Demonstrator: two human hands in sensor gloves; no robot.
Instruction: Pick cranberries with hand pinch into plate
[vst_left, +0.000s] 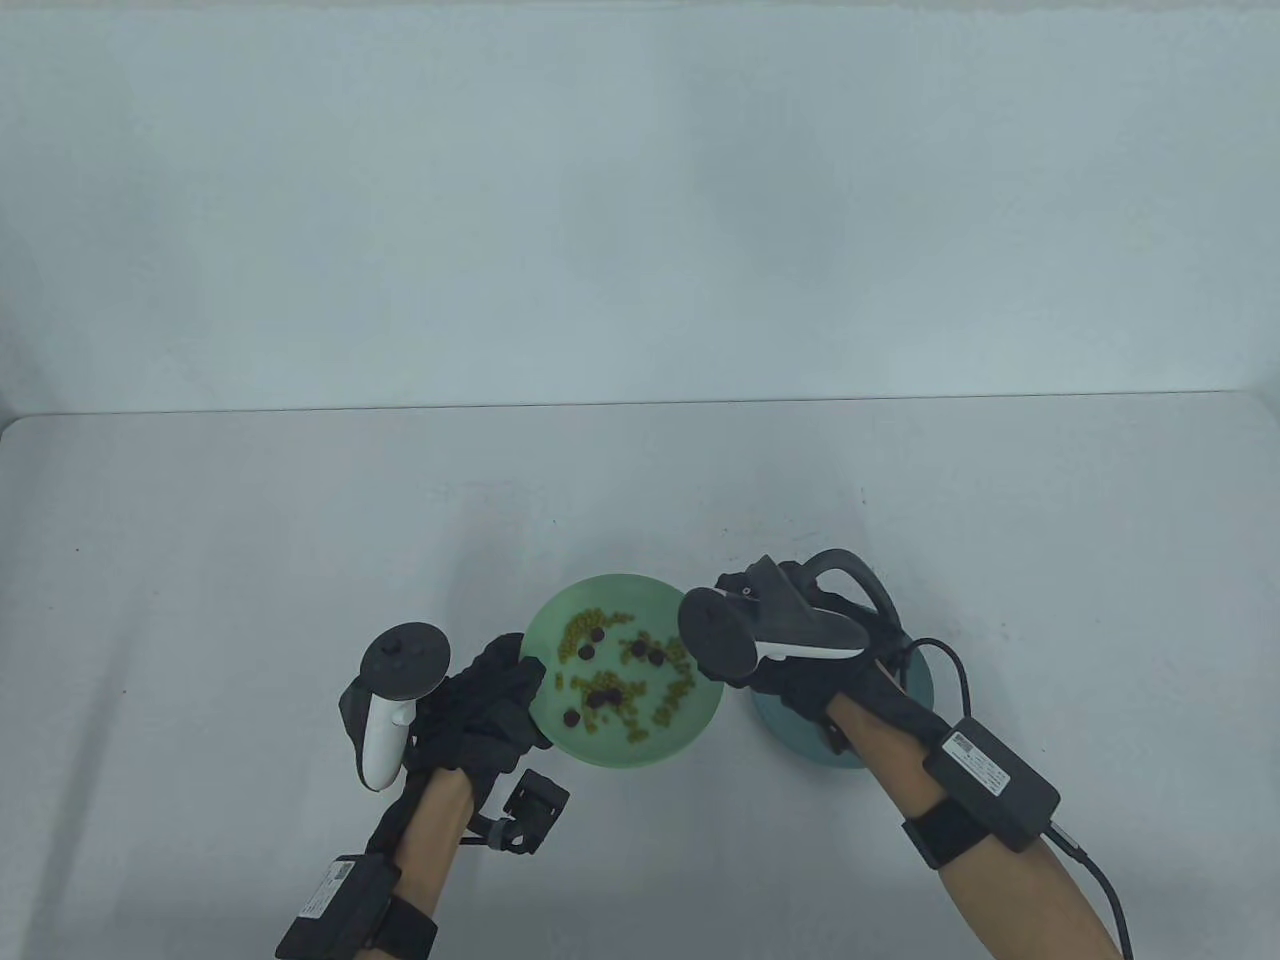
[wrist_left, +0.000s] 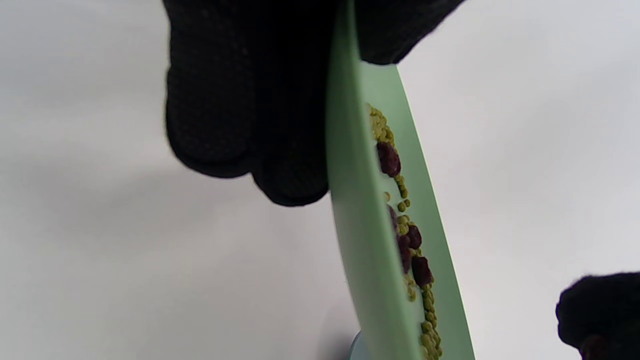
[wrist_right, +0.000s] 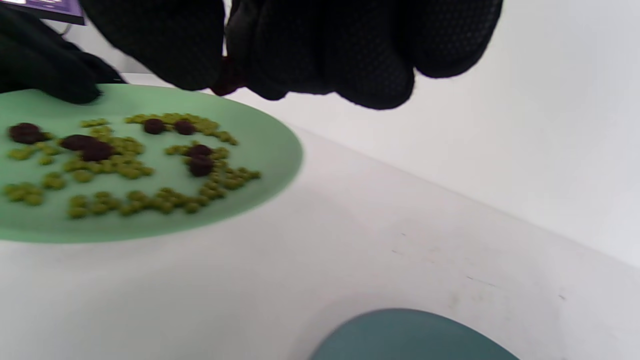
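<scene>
The left hand grips the near-left rim of the green plate; the left wrist view shows its fingers curled under the plate's underside and a thumb over the rim, which the table view cannot show. The right hand hangs between the green plate and the blue plate, its fingertips bunched together. Only the right wrist view shows a dark red cranberry pinched between them, above the table, just off the green plate's edge. The other cranberries lie scattered among small yellow-green beans on the green plate, between the two hands. The blue plate sits mostly hidden beneath the right wrist.
</scene>
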